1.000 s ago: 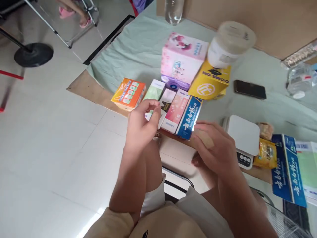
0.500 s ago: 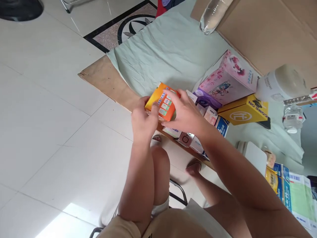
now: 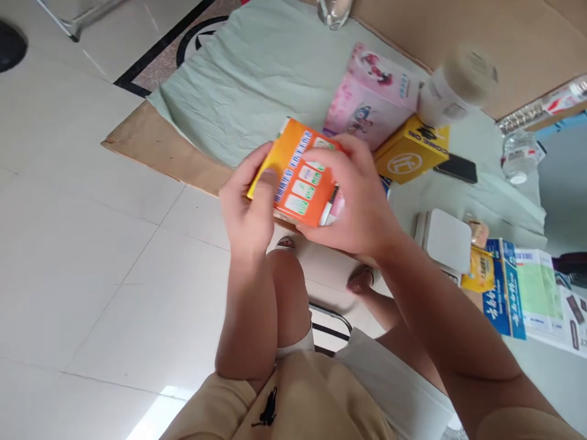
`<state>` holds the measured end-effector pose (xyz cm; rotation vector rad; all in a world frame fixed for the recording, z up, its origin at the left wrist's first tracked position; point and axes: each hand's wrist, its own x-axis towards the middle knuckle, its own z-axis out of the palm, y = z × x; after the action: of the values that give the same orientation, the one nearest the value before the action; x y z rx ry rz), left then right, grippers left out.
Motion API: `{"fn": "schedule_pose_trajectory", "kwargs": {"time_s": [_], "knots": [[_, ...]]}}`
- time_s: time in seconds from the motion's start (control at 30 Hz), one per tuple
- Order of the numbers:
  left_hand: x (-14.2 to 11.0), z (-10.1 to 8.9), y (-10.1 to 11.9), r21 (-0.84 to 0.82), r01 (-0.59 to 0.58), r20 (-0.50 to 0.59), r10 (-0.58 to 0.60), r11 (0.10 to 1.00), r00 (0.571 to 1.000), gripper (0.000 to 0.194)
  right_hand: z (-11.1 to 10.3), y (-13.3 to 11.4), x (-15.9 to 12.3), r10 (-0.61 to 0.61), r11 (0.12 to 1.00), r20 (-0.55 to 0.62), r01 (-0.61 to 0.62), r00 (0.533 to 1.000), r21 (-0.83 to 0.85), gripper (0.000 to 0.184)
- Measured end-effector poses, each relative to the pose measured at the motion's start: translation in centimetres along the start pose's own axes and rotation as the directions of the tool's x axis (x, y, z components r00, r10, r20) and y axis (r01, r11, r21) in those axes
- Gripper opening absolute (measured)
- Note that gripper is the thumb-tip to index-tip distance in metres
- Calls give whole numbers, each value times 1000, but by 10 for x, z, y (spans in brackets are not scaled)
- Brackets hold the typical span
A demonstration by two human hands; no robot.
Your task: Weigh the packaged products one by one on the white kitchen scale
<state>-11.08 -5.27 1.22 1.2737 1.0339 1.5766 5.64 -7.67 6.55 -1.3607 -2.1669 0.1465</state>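
An orange-and-yellow printed box (image 3: 296, 177) is held up between my two hands, over the near edge of the cloth-covered surface. My left hand (image 3: 250, 211) grips its yellow left end, thumb on the printed face. At the other end, my right hand (image 3: 362, 195) wraps round the box's right side, with fingers over the top and thumb below. The pink illustrated box (image 3: 373, 91) and the yellow "COME ON" box (image 3: 410, 153) stand just beyond my right hand. My right hand and the held box hide much of the small cartons behind them.
A pale green cloth (image 3: 229, 79) covers the surface. Towards the right are a white jar (image 3: 456, 88), a dark phone (image 3: 456, 168), a clear bottle (image 3: 518, 159), a white square device (image 3: 444, 241) and blue toothpaste boxes (image 3: 499, 293). Brown cardboard (image 3: 504, 43) lies behind.
The box has come closer to the camera and looks larger, turned slightly, with both hands still on it. The view has shifted, so the surroundings sit further left and higher.
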Motion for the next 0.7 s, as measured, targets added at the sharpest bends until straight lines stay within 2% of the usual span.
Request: {"fn": "schedule_pose_trajectory", "kwargs": {"time_s": [0.07, 0.13, 0.2, 0.3, 0.4, 0.47, 0.53, 0.63, 0.7], "knots": [[-16, 28, 15, -11, -61, 218, 62, 998, 974, 36, -34, 14, -42, 4, 1000, -111, -6, 994, -18, 74], [-34, 64, 22, -49, -102, 421, 113, 994, 900, 43, -64, 32, -87, 52, 998, -200, -54, 978, -8, 72], [-55, 105, 21, -88, -93, 576, 126, 992, 808, 53, -87, 52, -131, 149, 988, -273, -155, 950, 0, 74], [-83, 167, 7, -69, -1, 721, 51, 998, 691, 65, -108, 82, -187, 293, 945, -364, -327, 884, -32, 76], [-101, 217, -9, 6, 47, 795, -33, 999, 605, 68, -121, 111, -226, 380, 894, -393, -441, 837, -75, 77], [-107, 242, -17, 31, 22, 814, -38, 999, 580, 65, -129, 129, -243, 419, 872, -385, -482, 822, -82, 78], [-109, 260, -24, 41, -22, 813, -21, 999, 583, 61, -137, 147, -253, 445, 862, -359, -501, 821, -79, 80], [-109, 275, -31, 104, -56, 796, -49, 993, 604, 62, -146, 170, -257, 474, 863, -263, -503, 840, -53, 85], [-110, 279, -35, 151, -50, 793, -91, 987, 602, 65, -150, 181, -257, 492, 863, -190, -504, 850, -21, 86]]}}
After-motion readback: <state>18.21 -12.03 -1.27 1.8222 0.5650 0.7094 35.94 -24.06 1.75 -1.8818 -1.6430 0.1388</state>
